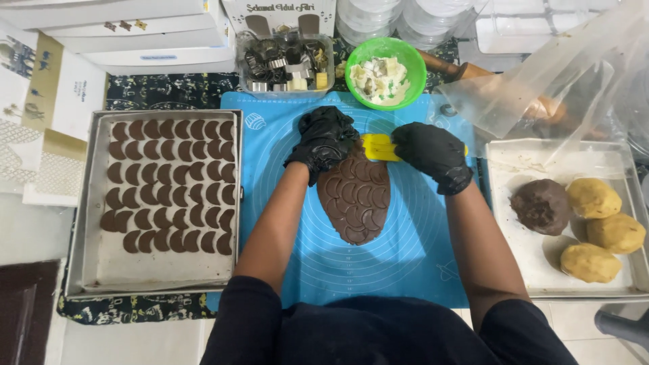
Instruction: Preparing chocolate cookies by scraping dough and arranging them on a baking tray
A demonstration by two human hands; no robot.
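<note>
A flat oval sheet of chocolate dough (356, 199), scored with crescent cuts, lies on a blue silicone mat (412, 236). My left hand (323, 140), in a black glove, rests on the far left end of the dough with fingers curled. My right hand (433, 154), also in a black glove, holds a yellow scraper (378, 147) against the dough's far right end. The scraper's right part is hidden under my glove.
A metal tray (88, 223) on the left holds several rows of brown crescent pieces. A tray (507, 203) on the right holds one brown dough ball (541, 206) and three yellow ones. At the back stand a green bowl (405, 57), a box of metal cutters (284, 64), clear plastic bags and white boxes.
</note>
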